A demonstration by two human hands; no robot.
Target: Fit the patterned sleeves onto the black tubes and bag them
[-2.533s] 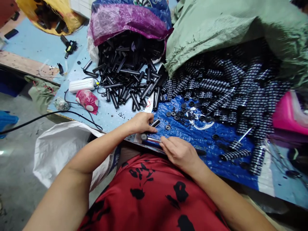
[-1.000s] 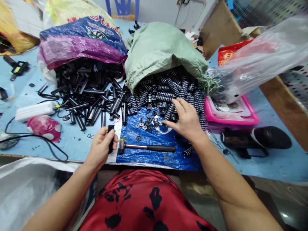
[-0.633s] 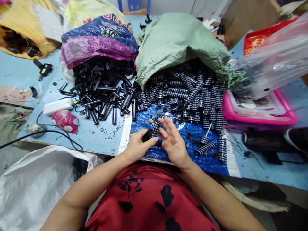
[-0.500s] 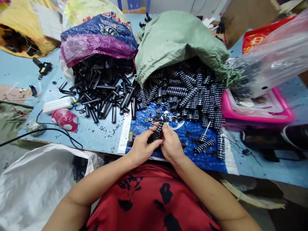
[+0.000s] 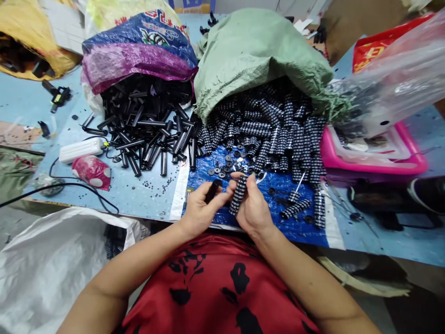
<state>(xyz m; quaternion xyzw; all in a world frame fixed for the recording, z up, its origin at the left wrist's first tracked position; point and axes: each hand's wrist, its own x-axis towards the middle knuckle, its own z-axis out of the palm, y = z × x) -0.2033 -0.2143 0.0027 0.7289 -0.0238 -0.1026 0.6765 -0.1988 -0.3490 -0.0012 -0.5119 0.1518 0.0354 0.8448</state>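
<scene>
In my right hand [image 5: 255, 208] is a black cylinder with white square marks [image 5: 238, 195], held tilted between the thumb and fingers. My left hand [image 5: 201, 208] is closed round a plain black tube [image 5: 213, 190], whose upper end sticks out above the fingers. The left fingertips come close to the patterned cylinder; whether they touch it I cannot tell. Both hands are over a blue plastic sheet [image 5: 222, 218] at the table's front edge. Small black washers [image 5: 227, 158] lie scattered just beyond the hands. Right of them are a loose patterned cylinder [image 5: 295, 209] and a screwdriver-like tool with a thin metal shaft [image 5: 300, 181].
A green woven sack [image 5: 257, 55] spills patterned cylinders [image 5: 257, 129]. Left of it, a purple and blue sack [image 5: 139, 60] spills plain black tubes [image 5: 153, 139]. A pink basket [image 5: 375, 167] stands at right. A white power strip [image 5: 81, 150] and black cable lie left. A white sack [image 5: 52, 269] is below.
The hands have moved slightly apart. A plain black tube now shows in the left hand, separate from the patterned cylinder, which is more fully visible in the right hand.
</scene>
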